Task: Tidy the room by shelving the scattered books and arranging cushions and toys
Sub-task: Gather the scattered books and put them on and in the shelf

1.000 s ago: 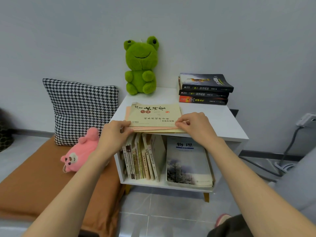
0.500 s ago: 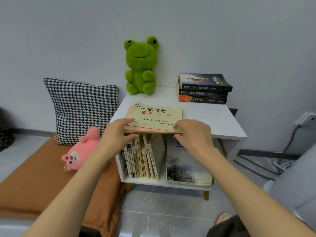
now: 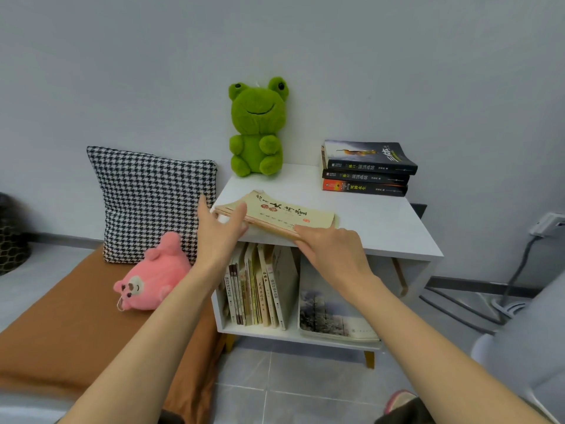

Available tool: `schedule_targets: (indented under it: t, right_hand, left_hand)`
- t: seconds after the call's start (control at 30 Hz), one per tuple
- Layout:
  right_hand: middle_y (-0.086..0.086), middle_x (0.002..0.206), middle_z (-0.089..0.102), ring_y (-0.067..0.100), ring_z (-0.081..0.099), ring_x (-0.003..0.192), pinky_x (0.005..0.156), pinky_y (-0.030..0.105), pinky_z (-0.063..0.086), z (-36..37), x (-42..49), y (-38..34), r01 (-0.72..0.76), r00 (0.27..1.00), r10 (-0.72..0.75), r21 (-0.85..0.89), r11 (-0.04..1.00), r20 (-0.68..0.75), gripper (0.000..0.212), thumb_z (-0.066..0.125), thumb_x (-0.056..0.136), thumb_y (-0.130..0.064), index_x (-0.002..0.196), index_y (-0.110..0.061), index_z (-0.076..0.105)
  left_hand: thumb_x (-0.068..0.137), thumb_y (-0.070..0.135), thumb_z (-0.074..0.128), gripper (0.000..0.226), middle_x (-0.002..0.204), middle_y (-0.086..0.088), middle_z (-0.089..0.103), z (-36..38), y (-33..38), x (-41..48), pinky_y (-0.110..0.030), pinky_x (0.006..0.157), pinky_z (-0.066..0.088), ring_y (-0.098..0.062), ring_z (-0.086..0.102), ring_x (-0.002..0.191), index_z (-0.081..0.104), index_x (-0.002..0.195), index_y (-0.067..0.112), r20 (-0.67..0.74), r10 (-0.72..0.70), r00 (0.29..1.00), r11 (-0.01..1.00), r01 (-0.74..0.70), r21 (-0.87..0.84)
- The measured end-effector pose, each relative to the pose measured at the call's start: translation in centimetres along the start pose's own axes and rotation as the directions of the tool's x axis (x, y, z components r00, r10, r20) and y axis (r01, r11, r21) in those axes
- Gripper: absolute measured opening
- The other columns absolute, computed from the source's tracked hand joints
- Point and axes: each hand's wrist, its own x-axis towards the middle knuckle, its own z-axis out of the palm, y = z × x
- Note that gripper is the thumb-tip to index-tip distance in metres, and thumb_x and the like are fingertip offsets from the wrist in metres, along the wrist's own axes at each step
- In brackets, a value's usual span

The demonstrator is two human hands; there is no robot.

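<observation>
Several booklets (image 3: 284, 213) swung askew between left hand (image 3: 218, 237), right hand (image 3: 333, 252).

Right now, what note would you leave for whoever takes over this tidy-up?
Left hand: straight fingers against the left end of the thin books, thumb on top.
Right hand: fingers flat on their near edge.
They lie on the table, unshelved.
Done: upright books in the shelf; frog seated; cushion propped.
To do: shelve thin books and dark stack; place pink toy.
</observation>
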Motion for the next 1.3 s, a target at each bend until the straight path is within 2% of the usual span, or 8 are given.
schedule_targets:
  t: [0.07, 0.17, 0.3, 0.43, 0.67, 0.87, 1.17, 1.3]
  right_hand:
    - [-0.001, 0.080, 0.073, 0.019, 0.066, 0.058, 0.044, 0.022, 0.033, 0.0, -0.4, -0.5, 0.018, 1.000, -0.018, 0.016, 1.000, 0.013, 0.020, 0.059, 0.092, -0.036, 0.101, -0.021, 0.070]
    - [-0.004, 0.077, 0.073, 0.014, 0.065, 0.054, 0.040, 0.019, 0.036, -1.3, -0.8, -1.3, 0.042, 0.998, -0.039, 0.057, 0.997, -0.052, 0.016, 0.071, 0.083, -0.035, 0.094, -0.023, 0.073]
    - [-0.011, 0.130, 0.059, 0.016, 0.061, 0.106, 0.079, 0.031, 0.049, -2.8, -1.0, -1.3, -0.070, 0.967, 0.034, 0.133, 0.989, 0.253, 0.042, 0.049, 0.094, -0.049, 0.134, -0.038, 0.050]
    - [-0.019, 0.147, 0.040, 0.009, 0.046, 0.126, 0.102, 0.036, 0.041, -3.0, -0.6, 1.0, -0.262, 0.931, 0.136, 0.360, 0.895, 0.340, 0.048, 0.049, 0.090, -0.056, 0.137, -0.043, 0.046]
    - [-0.018, 0.126, 0.053, 0.006, 0.055, 0.114, 0.084, 0.023, 0.049, -2.2, 1.0, 4.0, -0.461, 0.858, 0.402, 0.826, 0.325, 0.321, 0.056, 0.056, 0.096, -0.032, 0.145, -0.034, 0.028]
    - [0.004, 0.116, 0.065, 0.019, 0.065, 0.102, 0.083, 0.037, 0.057, -2.3, 1.7, 5.1, -0.382, 0.803, 0.533, 0.917, 0.117, 0.267, 0.033, 0.055, 0.095, -0.009, 0.122, -0.026, 0.048]
    - [-0.001, 0.115, 0.062, 0.010, 0.064, 0.096, 0.078, 0.025, 0.056, -1.6, 3.3, 4.9, -0.307, 0.758, 0.644, 0.928, 0.210, 0.105, 0.034, 0.051, 0.095, -0.004, 0.118, -0.030, 0.048]
    - [-0.007, 0.135, 0.051, 0.011, 0.053, 0.118, 0.099, 0.030, 0.046, -0.4, 3.0, 4.5, -0.408, 0.785, 0.615, 0.814, 0.413, 0.082, 0.051, 0.038, 0.101, -0.008, 0.148, -0.025, 0.025]
  left_hand:
    - [0.091, 0.016, 0.062, 0.052, 0.127, -0.008, 0.059, 0.8, 0.5, -0.4, -0.030, 0.086, 0.055, -0.019, 0.065, 0.105, 0.035, 0.135, 0.013, 0.067, -0.146, 0.987, 0.953, 0.159, -0.258]
    - [0.088, 0.006, 0.064, 0.037, 0.109, -0.011, 0.068, 1.9, 0.2, -1.0, -0.028, 0.066, 0.059, -0.023, 0.070, 0.092, 0.045, 0.119, 0.011, 0.106, -0.190, 0.976, 0.943, 0.211, -0.257]
    - [0.088, -0.001, 0.059, 0.039, 0.105, -0.007, 0.066, 2.6, -0.2, -1.3, -0.023, 0.053, 0.056, -0.016, 0.068, 0.083, 0.044, 0.123, 0.007, 0.052, -0.193, 0.980, 0.950, 0.200, -0.242]
    - [0.089, 0.001, 0.060, 0.032, 0.106, -0.006, 0.066, 2.8, 0.8, -1.2, -0.029, 0.058, 0.059, -0.018, 0.068, 0.090, 0.048, 0.117, 0.010, 0.058, -0.040, 0.998, 0.981, 0.050, -0.188]
    - [0.086, 0.005, 0.066, 0.039, 0.113, -0.005, 0.067, 4.4, 3.7, -1.6, -0.033, 0.060, 0.059, -0.015, 0.070, 0.090, 0.049, 0.121, 0.013, 0.207, 0.303, 0.930, 0.951, -0.281, -0.127]
    - [0.089, 0.011, 0.064, 0.054, 0.114, -0.005, 0.058, 6.0, 3.4, -0.7, -0.034, 0.071, 0.059, -0.023, 0.066, 0.096, 0.033, 0.126, 0.036, 0.096, 0.443, 0.891, 0.895, -0.433, -0.108]
    - [0.094, 0.001, 0.050, 0.077, 0.122, 0.012, 0.047, 6.6, 1.0, 1.5, -0.001, 0.078, 0.042, 0.007, 0.052, 0.099, 0.010, 0.147, 0.040, 0.147, 0.468, 0.872, 0.854, -0.488, 0.179]
    - [0.098, 0.006, 0.044, 0.071, 0.129, 0.006, 0.050, 6.7, -0.1, 2.0, -0.023, 0.092, 0.048, -0.009, 0.053, 0.108, 0.009, 0.149, 0.040, 0.217, 0.472, 0.854, 0.811, -0.517, 0.272]
